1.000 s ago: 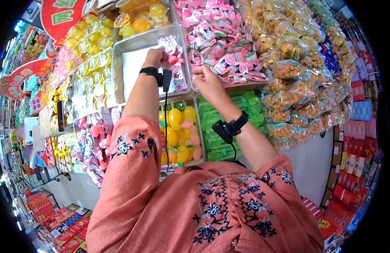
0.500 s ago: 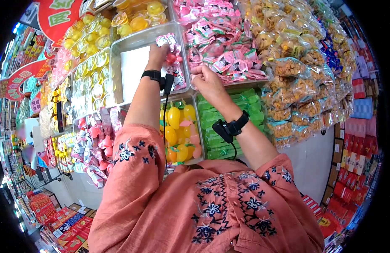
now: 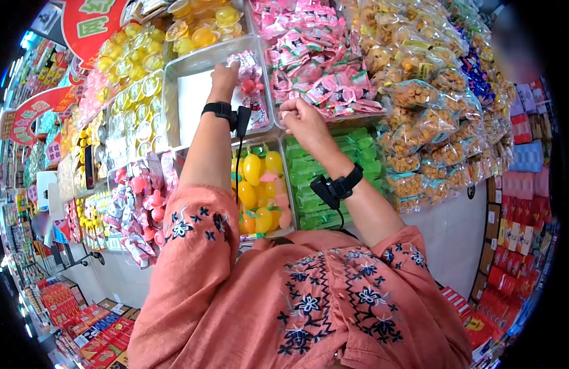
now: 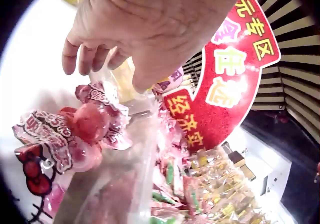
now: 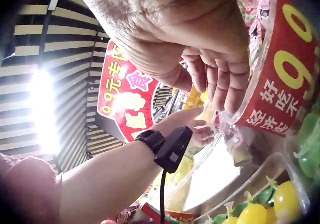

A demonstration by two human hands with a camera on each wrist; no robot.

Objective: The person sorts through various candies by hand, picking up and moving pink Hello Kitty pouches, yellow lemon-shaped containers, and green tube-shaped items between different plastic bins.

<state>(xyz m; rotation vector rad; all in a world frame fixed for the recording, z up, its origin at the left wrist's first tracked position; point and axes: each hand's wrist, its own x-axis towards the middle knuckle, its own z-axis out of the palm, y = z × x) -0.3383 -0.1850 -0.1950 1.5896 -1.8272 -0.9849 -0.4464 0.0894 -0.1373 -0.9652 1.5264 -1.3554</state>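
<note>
Pink packets (image 3: 252, 86) line the right wall of the clear bin (image 3: 201, 56), upper centre, with bare white sheet (image 3: 195, 101) leftward. Left hand (image 3: 224, 79): thumb and fingers apart above; right hand (image 3: 305, 120): fingers loosely bent near the rim. Only the right wrist view shows the 9.9 sign (image 5: 286, 73).

Yellow mango-shaped sweets (image 3: 252, 170) are held in a tray beside green packets (image 3: 306, 206); golden-brown snacks (image 3: 415, 93) are piled in clear bags (image 3: 429, 132); red signs (image 3: 92, 29) are displayed.
</note>
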